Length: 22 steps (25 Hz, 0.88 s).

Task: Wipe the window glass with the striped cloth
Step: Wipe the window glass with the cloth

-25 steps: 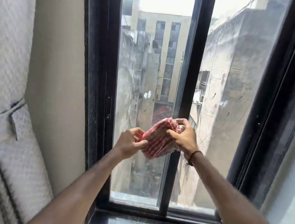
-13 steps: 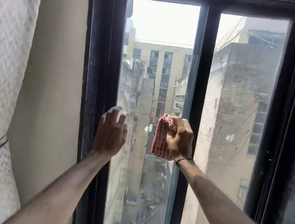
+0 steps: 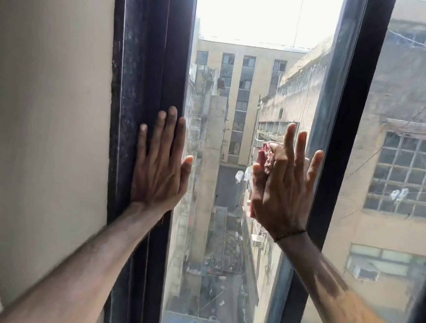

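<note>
A pale wall (image 3: 38, 113) fills the left side of what I can see, and beside it runs the dark window frame (image 3: 149, 59), a wide black upright with a scuffed, dusty face. The window glass (image 3: 223, 243) takes up the middle, tall and narrow, looking out on a deep alley between tan buildings; a second dark upright (image 3: 348, 97) bounds it on the right, with another pane beyond. The person's two bare forearms reach up from below toward the window. The left hand (image 3: 158, 170) lies flat with its fingers straight and close together, resting mostly on the black frame, the thumb reaching over the edge of the glass. The right hand (image 3: 281, 188) has its fingers spread wide and presses the striped cloth (image 3: 264, 158) against the pane. The cloth is bunched up, red showing at the hand's left edge and above the knuckles, most of it hidden under the palm. A thin dark band (image 3: 290, 234) circles the right wrist.
</note>
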{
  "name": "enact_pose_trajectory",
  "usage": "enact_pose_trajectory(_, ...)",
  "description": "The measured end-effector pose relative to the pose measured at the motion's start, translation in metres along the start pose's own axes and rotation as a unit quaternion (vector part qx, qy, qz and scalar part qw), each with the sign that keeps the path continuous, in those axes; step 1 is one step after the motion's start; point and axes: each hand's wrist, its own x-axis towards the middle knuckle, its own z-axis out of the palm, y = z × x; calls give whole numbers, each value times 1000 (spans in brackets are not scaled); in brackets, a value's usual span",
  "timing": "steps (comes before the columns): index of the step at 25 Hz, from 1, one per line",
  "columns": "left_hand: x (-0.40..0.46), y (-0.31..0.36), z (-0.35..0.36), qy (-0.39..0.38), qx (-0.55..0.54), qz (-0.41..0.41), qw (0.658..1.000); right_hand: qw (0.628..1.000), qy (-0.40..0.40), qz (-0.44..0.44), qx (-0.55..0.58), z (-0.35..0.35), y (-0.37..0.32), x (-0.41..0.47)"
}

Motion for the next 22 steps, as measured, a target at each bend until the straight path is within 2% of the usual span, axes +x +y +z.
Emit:
enact_pose_trajectory(3, -4, -2, 4, 6, 8, -1, 1000, 999, -13, -30, 9, 5, -36, -1)
enact_pose_trajectory(6, 0, -4, 1, 4, 12, 4, 1000, 977, -55, -201, -38, 4, -69, -42)
enact_pose_trajectory(8, -2, -4, -1, 5, 12, 15, 1000, 959, -85, -267, -33, -12, -54, -63)
enact_pose_trajectory(9, -3, -3, -2, 6, 14, 18, 1000, 963, -75, -256, -34, -16, -43, -60)
enact_pose_trajectory(10, -3, -1, -2, 8, 18, 15, 1000, 975, -64, -208, -33, -16, -35, -49)
enact_pose_trajectory(12, -3, -2, 1, 17, 21, 13, 1000, 998, -29, -45, -16, -4, -38, -17)
enact_pose_trajectory(13, -3, -3, 3, 21, 23, 15, 999, 1000, -16, -2, -9, 3, -50, -5)
enact_pose_trajectory(14, -1, -4, 5, 23, 26, 15, 999, 1000, -13, -8, -3, 8, -63, -2)
enact_pose_trajectory(17, -2, -6, 3, 20, 16, 18, 999, 975, -76, -204, -44, 2, -72, -60)
enact_pose_trajectory(18, -4, -6, 2, 17, 13, 19, 1000, 964, -103, -240, -55, -11, -64, -82)
enact_pose_trajectory(20, -5, -4, 0, 12, 10, 12, 1000, 970, -95, -221, -48, -24, -41, -82)
enact_pose_trajectory(22, -4, -3, -1, 16, 7, 8, 1000, 993, -43, -105, -16, -21, -29, -33)
